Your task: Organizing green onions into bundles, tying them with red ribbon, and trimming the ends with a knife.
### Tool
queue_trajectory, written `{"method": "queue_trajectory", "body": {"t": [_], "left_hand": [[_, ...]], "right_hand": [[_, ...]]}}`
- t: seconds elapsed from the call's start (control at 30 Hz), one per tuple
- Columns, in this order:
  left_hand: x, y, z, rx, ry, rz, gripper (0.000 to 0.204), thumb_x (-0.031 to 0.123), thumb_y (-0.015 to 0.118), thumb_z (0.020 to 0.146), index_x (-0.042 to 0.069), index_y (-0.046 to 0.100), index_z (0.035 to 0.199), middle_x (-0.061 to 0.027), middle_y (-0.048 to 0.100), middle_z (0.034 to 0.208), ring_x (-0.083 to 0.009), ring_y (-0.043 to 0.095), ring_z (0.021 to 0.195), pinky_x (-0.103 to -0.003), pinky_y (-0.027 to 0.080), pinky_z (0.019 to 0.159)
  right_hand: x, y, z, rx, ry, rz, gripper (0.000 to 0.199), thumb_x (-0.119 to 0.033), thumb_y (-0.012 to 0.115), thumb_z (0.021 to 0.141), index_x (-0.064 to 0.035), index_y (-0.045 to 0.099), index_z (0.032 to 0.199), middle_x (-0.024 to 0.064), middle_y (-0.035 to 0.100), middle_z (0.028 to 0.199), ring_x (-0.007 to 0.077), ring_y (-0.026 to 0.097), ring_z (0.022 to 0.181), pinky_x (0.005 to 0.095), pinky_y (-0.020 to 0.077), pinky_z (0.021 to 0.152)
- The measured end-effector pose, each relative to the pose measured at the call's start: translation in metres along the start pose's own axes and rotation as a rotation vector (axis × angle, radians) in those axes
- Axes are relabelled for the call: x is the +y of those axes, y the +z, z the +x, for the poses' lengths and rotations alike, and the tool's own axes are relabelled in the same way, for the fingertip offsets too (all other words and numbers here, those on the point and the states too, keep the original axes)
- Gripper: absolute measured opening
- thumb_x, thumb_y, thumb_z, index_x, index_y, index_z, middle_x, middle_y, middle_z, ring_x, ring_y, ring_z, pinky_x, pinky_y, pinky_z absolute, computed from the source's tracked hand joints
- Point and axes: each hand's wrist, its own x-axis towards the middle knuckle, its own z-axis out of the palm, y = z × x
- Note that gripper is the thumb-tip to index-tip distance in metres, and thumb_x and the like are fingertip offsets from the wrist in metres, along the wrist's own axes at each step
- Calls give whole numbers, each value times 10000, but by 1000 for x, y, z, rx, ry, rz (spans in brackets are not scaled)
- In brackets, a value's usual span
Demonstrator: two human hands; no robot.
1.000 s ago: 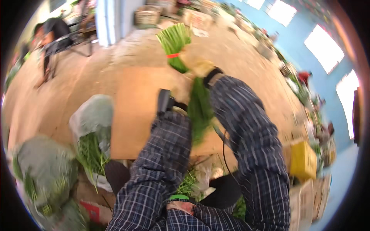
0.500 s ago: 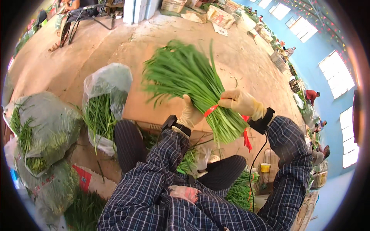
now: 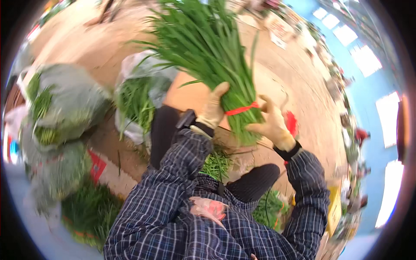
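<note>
A large bunch of long, flat green leaves that look like garlic chives (image 3: 212,56) is held up in front of me, leaf tips pointing away. A red tie (image 3: 242,108) circles it near the pale stem ends. My gloved left hand (image 3: 212,107) grips the bunch from its left side, thumb on top, other fingers hidden beneath. On the other side, my gloved right hand (image 3: 276,125) has thumb and fingers apart beside the tied stems; whether its fingertips touch them I cannot tell. Red strips (image 3: 291,123) hang just past the right hand.
A tan board (image 3: 186,93) lies under the bunch. To the left stand a clear bag of greens (image 3: 136,97) and a bulging bag (image 3: 71,108). Loose tied greens (image 3: 93,208) lie at lower left, more greens (image 3: 268,210) by my right knee. People and crates line the blue wall.
My right hand has come off the red tie and its fingers have spread. The bunch now stands more upright and nearer to me. My view has turned and shifted.
</note>
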Motion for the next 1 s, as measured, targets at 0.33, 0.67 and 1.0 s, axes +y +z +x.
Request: {"method": "queue_trajectory", "body": {"t": [0.33,0.67,1.0], "left_hand": [[175,-11,-131,-101,652,25,751,211,751,719,52,360,1340,-72,532,1178,-188,504,1083,-349,433,928],[353,-51,-324,463,390,994,730,-9,749,615,18,423,1267,-127,581,1149,-230,569,1009,-341,475,856],[376,-130,-590,924,-950,2279,1051,75,667,554,165,149,1464,-71,529,626,-204,527,530,-297,428,470]], "right_hand": [[-144,122,58,-420,-130,870,946,-392,795,664,-27,274,1364,102,489,1202,212,521,1052,334,452,872],[-349,328,-26,-996,17,1492,763,-105,735,743,-25,301,1365,105,469,1246,218,471,1088,329,398,937],[-340,326,-32,-1494,-383,785,914,-167,720,767,-138,119,1455,210,462,1300,321,480,1180,406,402,982]]}}
